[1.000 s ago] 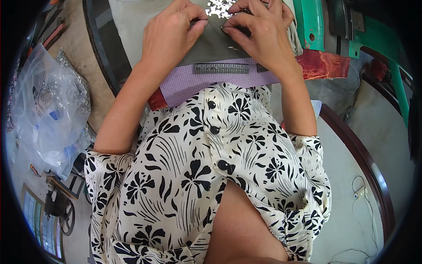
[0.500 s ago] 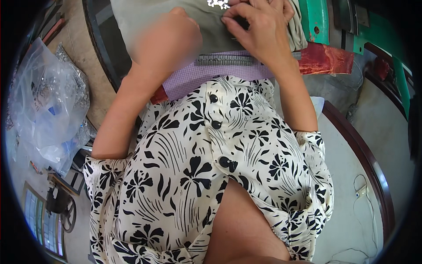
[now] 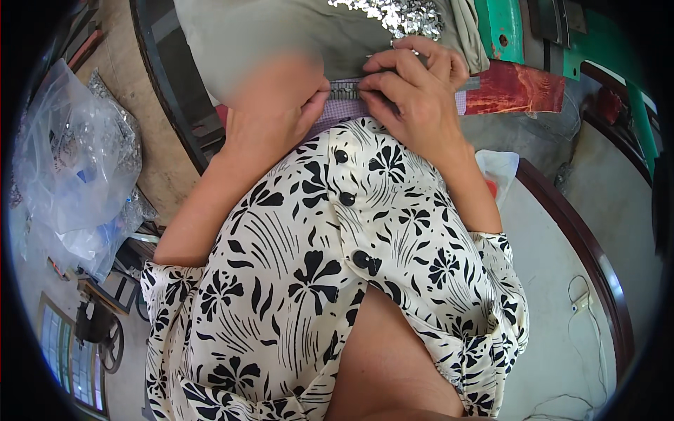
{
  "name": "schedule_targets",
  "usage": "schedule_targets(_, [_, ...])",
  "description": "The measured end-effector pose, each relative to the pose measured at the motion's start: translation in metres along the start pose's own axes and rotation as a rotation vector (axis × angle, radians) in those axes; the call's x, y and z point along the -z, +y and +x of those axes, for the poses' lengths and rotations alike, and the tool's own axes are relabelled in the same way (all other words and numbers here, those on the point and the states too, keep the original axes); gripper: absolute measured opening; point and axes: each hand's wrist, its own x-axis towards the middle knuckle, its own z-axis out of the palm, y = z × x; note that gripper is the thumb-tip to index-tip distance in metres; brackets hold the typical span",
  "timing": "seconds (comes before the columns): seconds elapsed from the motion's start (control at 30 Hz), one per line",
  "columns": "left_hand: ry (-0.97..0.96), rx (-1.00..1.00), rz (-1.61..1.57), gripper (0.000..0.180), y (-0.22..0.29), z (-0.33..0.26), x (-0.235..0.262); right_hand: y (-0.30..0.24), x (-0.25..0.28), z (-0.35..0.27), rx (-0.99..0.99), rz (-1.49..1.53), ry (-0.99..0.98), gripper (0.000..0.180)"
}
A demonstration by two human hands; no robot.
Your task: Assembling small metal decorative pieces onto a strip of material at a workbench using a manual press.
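A grey slotted metal strip (image 3: 344, 91) lies across the near edge of the cloth, with a row of narrow teeth or grooves along it. My left hand (image 3: 284, 88) is at its left part, thumb and finger pressed together; the rest of that hand is blurred. From the other side my right hand (image 3: 421, 88) reaches over the strip with curled fingers, thumb and forefinger tips close together at it. Whatever small thing either hand pinches is hidden. Beyond my right fingers, a pile of small shiny silver pieces (image 3: 411, 19) rests on the olive cloth (image 3: 344, 45).
Under the strip is a purple checked cloth (image 3: 340, 112). A red patterned sheet (image 3: 523, 88) and green metal parts (image 3: 502, 31) are at the right. On the left hangs a clear plastic bag (image 3: 70, 154). A dark red curved edge (image 3: 583, 245) runs along the lower right.
Both hands have come nearer to me, from over the olive cloth down to the slotted strip. More of the silver pile now shows. The left hand's fingers have moved right.
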Motion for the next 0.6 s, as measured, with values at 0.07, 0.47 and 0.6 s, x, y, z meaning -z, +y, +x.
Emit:
schedule_targets(0.07, [0.012,0.035,0.001,0.011,0.000,0.000,0.000,-0.001,-0.002,-0.001,0.005,-0.005,0.001,0.014])
schedule_targets(0.47, [-0.019,0.004,-0.013,0.012,0.002,0.001,-0.006,-0.013,-0.004,0.008,0.021,-0.065,0.029,0.014])
schedule_targets(0.6, [-0.031,-0.029,0.053,0.012,0.003,0.003,-0.004,-0.014,-0.003,0.011,0.022,-0.071,0.017,0.015])
